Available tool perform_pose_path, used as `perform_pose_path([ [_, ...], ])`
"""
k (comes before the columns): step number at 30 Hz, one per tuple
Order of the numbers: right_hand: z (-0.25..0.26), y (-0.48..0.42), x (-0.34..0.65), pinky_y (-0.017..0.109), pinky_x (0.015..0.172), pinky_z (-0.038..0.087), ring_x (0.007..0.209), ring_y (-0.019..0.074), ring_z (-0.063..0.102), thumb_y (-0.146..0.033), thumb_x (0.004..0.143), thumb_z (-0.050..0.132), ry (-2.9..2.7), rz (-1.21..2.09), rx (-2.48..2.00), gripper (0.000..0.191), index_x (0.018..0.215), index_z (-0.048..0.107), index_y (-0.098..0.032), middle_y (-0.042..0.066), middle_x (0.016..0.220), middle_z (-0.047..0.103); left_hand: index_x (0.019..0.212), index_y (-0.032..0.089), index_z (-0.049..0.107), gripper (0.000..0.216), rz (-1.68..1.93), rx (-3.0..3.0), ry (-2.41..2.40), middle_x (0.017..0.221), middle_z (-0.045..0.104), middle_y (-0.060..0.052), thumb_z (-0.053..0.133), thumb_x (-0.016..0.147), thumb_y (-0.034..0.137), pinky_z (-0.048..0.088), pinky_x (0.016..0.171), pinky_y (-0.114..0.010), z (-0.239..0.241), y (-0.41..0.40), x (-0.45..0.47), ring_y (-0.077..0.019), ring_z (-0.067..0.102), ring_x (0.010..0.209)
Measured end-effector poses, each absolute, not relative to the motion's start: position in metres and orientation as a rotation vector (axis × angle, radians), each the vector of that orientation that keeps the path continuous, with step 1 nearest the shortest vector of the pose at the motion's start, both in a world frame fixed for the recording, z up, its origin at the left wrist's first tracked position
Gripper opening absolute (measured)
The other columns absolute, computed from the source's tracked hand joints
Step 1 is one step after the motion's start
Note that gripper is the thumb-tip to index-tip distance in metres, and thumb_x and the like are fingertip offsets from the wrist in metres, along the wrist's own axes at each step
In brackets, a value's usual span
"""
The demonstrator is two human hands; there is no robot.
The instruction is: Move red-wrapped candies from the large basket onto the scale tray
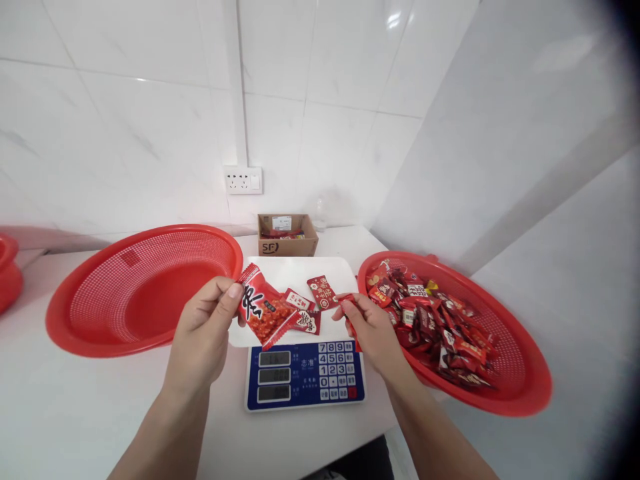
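Pinched in my left hand [203,330] is a red snack packet [267,310] with large black lettering, held up over the left part of the scale's white pan [260,267]. My right hand [367,327] is closed on another red packet [354,319], mostly hidden by the fingers, near the pan's right side. Several small red packets [323,293] lie on the pan between my hands. Below it is the scale's blue panel [306,375] with displays and keys. A red basket [520,380] filled with wrapped snacks stands right of my right hand.
At the left stands a red perforated basket [150,240] with nothing seen inside. A cardboard box [288,247] holding some packets sits behind the scale. Part of another red container [9,273] shows at the far left. White tiled walls with a socket [243,180] border the table.
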State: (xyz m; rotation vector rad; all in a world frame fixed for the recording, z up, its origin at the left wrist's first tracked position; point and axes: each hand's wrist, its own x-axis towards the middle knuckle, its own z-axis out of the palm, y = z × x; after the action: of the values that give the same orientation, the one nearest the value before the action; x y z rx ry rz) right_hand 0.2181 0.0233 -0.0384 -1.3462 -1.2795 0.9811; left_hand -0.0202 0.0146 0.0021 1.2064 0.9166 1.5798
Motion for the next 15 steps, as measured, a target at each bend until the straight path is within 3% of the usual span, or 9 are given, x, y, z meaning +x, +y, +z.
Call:
perform_pose_path([
  [6, -0.048, 0.027, 0.217, 0.023, 0.041, 0.033, 0.043, 0.0103, 0.042, -0.044, 0.080, 0.051, -1.340, 0.992, -1.427, 0.028, 0.091, 0.058, -0.019, -0.001, 0.060, 0.061, 0.066, 0.019, 0.058, 0.029, 1.540, 1.244, 0.929, 0.058, 0.053, 0.003, 0.064, 0.084, 0.042, 0.035, 0.058, -0.023, -0.001, 0.015, -0.020, -0.0121, 0.045, 0.059],
  [11, -0.051, 0.027, 0.216, 0.023, 0.042, 0.032, 0.041, 0.0104, 0.040, -0.042, 0.081, 0.050, -1.390, 0.978, -1.493, 0.025, 0.092, 0.055, -0.020, -0.003, 0.057, 0.059, 0.067, 0.020, 0.058, 0.028, 1.538, 1.261, 0.931, 0.059, 0.053, 0.003, 0.063, 0.085, 0.041, 0.035, 0.059, -0.023, -0.002, 0.015, -0.022, -0.0119, 0.045, 0.060],
  [15, -0.051, 0.028, 0.221, 0.025, 0.047, 0.036, 0.046, 0.0135, 0.048, -0.046, 0.082, 0.053, -1.424, 0.913, -1.563, 0.034, 0.104, 0.058, -0.021, -0.005, 0.056, 0.057, 0.069, 0.020, 0.059, 0.027, 1.518, 1.277, 0.932, 0.059, 0.053, 0.003, 0.062, 0.086, 0.041, 0.036, 0.060, -0.023, -0.003, 0.016, -0.023, -0.0122, 0.044, 0.060],
])
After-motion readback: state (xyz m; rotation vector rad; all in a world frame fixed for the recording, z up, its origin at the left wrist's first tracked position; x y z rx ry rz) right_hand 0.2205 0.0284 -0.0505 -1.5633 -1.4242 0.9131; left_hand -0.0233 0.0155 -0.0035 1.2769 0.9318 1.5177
